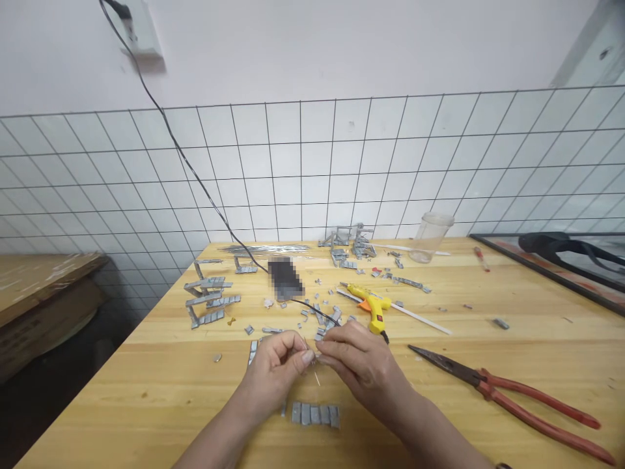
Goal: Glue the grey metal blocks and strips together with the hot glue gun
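My left hand (273, 368) and my right hand (366, 361) meet above the wooden table, fingertips almost touching. Both are closed in a pinch. A thin pale strand (317, 378) pokes out below the fingertips; the small piece between them is mostly hidden, so its kind does not show. Just below my hands lies a strip of grey tile-like pieces (315, 414). Beyond my right hand rests a yellow glue gun (374, 306) with an orange trigger. Small grey pieces (336, 314) are scattered behind my fingers.
Red-handled long-nose pliers (481, 384) lie at right. Grey step-like structures (209, 299) stand at left and more grey frames (346, 244) at the back. A clear plastic cup (430, 238), a white stick (422, 319) and a pixelated dark object (286, 279) are also there. A cable (195, 172) crosses the wall.
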Tool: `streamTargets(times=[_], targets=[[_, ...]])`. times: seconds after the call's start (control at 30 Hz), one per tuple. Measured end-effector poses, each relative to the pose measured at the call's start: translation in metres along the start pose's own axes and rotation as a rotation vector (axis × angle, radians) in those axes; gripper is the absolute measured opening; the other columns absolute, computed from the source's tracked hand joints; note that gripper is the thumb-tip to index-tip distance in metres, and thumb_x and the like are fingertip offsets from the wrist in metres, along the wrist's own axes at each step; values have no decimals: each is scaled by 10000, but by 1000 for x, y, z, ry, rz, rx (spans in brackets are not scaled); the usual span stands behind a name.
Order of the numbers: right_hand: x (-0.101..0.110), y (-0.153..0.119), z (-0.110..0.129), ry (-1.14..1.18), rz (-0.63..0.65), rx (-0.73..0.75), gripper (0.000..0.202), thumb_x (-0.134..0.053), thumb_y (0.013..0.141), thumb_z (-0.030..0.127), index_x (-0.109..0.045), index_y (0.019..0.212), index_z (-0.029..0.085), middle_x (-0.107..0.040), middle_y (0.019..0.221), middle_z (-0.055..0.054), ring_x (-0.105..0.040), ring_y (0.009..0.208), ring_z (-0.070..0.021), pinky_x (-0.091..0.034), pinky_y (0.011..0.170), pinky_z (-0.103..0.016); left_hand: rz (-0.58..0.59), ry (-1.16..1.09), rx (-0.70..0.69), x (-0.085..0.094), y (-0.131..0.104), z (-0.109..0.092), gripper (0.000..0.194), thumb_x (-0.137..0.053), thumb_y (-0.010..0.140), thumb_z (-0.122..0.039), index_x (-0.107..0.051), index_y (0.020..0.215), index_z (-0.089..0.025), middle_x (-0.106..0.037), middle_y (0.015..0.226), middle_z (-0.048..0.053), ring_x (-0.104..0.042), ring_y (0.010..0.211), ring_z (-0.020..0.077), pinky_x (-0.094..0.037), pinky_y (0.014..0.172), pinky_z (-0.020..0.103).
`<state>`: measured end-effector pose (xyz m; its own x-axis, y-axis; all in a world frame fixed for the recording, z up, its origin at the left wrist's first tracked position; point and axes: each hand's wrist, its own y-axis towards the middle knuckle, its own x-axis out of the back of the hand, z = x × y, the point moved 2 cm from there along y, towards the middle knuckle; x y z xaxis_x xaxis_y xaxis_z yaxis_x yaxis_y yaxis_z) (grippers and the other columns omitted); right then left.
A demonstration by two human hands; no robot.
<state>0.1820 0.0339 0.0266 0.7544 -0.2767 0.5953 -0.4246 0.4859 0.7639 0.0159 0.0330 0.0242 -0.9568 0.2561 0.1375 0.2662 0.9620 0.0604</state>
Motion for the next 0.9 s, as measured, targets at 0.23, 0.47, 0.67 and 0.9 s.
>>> streamTargets(times=[0.23,0.47,0.67,0.9], targets=[[-4,-4,-4,50,-21,-73,186,-520,902,216,-698,856,194,-661,751,-68,-581,660,-174,-500,593,-295,-53,181,-140,-1,-3,-2,262,-538,815,-369,-514,630,-185,-458,626,-14,-440,628,148,-353,605,253],[-3,-3,-2,90,-5,-107,159,-538,884,173,-681,817,187,-641,735,-59,-564,660,-172,-476,590,-286,-72,365,-248,-2,-4,-1,261,-496,872,-323,-510,650,-187,-457,636,-15,-453,634,149,-347,615,260],[-4,-2,3,184,60,-228,210,-496,878,151,-631,720,179,-605,679,-52,-534,654,-181,-420,593,-298,-88,498,-386,-5,-8,-5,238,-457,897,-242,-480,666,-189,-462,639,-9,-461,636,149,-332,602,259],[-10,-5,-3,258,121,-427,202,-520,805,116,-594,628,178,-538,615,-23,-504,600,-174,-367,559,-287,-86,526,-336,-5,-3,2,224,-451,867,-230,-477,648,-190,-473,639,-2,-451,648,161,-329,611,270]])
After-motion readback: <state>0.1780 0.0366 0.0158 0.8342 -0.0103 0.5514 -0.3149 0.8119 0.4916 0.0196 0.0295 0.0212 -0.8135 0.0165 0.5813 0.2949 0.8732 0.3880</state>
